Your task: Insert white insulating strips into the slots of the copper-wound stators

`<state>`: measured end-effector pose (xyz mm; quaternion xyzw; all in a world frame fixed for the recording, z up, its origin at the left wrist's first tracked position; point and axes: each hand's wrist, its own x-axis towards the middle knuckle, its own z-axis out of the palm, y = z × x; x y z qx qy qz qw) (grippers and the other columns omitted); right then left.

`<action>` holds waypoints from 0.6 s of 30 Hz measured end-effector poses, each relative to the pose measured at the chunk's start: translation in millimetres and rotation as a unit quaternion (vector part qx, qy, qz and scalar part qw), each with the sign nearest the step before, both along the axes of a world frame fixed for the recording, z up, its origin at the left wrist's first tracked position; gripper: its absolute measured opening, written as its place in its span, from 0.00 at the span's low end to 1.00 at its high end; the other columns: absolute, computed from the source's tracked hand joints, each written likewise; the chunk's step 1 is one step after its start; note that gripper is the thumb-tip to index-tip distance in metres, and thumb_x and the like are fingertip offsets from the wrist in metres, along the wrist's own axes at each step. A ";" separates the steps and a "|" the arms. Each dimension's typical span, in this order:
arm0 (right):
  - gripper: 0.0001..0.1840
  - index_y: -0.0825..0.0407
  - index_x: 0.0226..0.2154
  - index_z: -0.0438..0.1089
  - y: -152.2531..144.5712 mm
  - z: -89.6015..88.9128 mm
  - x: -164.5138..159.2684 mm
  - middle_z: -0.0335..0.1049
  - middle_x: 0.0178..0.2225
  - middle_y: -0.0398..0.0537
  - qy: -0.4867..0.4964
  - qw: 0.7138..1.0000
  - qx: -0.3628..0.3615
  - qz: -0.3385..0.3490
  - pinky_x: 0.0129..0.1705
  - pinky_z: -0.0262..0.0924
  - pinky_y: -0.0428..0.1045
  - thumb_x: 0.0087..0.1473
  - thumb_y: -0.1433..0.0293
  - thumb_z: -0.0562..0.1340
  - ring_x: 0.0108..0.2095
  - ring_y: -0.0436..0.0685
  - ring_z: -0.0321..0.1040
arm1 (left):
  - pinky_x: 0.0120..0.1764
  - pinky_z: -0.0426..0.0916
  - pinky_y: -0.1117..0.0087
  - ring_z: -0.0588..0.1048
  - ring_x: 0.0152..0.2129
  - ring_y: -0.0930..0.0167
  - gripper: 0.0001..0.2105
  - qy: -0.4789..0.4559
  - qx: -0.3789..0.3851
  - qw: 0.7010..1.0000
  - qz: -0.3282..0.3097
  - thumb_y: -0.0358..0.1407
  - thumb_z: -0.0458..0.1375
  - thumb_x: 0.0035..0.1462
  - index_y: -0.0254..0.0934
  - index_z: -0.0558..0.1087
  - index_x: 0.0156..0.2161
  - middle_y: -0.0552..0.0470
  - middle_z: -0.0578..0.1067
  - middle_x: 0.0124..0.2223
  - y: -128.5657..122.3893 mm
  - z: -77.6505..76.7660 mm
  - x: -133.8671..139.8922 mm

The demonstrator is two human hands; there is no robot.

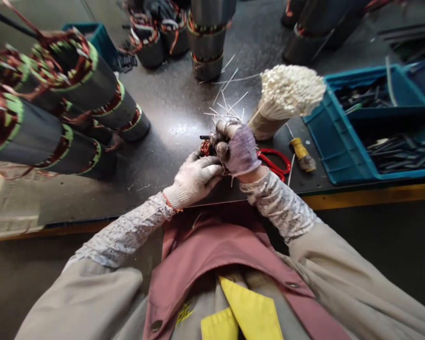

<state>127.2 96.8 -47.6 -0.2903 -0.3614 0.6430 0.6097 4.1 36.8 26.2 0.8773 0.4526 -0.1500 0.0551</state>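
To the near left of an upright bundle of thin cream-coloured cords (pixel 292 89), on a dark tabletop (pixel 172 97), is a small winding of copper-red wire (pixel 205 148). The white-gloved left hand (pixel 196 179) rests bent fingers against it; the purple-gloved right hand (pixel 239 147) curls beside it; what either grips, I cannot tell.

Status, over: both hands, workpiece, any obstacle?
White-gloved left hand, purple-gloved right hand at copper-wire winding, mostly hidden. Red looped handle beside right wrist. Thin white strands beyond.
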 end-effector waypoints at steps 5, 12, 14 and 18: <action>0.10 0.49 0.30 0.72 -55.9 -28.6 62.5 0.74 0.34 0.46 -0.044 0.925 -0.002 -0.377 0.25 0.66 0.50 0.60 0.65 0.58 0.25 0.52 0.71 | 0.62 0.54 0.42 0.60 0.64 0.50 0.31 0.049 0.035 0.998 0.012 0.47 0.61 0.57 0.34 0.66 0.63 0.36 0.65 0.66 -14.0 24.7 6.9; 0.24 0.58 0.55 0.69 -68.5 -99.3 81.8 0.75 0.46 0.62 -0.651 0.755 0.064 0.044 0.47 0.68 0.60 0.55 0.72 0.58 0.46 0.67 0.74 | 0.60 0.57 0.42 0.61 0.63 0.49 0.26 0.143 0.038 0.989 -0.015 0.37 0.61 0.57 0.37 0.68 0.61 0.38 0.70 0.61 1.3 2.5 1.7; 0.33 0.58 0.64 0.59 -51.4 -91.6 75.0 0.72 0.51 0.65 -0.714 0.679 0.059 0.161 0.45 0.67 0.59 0.55 0.72 0.58 0.48 0.69 0.73 | 0.57 0.63 0.48 0.64 0.61 0.51 0.23 0.143 0.048 0.988 -0.028 0.36 0.61 0.58 0.37 0.71 0.59 0.38 0.74 0.58 1.1 -1.5 0.4; 0.37 0.54 0.66 0.55 -41.3 -73.9 80.5 0.76 0.46 0.61 -0.740 0.611 0.025 0.281 0.42 0.66 0.58 0.55 0.66 0.59 0.44 0.70 0.74 | 0.53 0.66 0.52 0.70 0.57 0.54 0.22 0.128 0.077 0.988 -0.030 0.38 0.62 0.58 0.37 0.72 0.57 0.38 0.77 0.54 -14.2 1.2 -4.3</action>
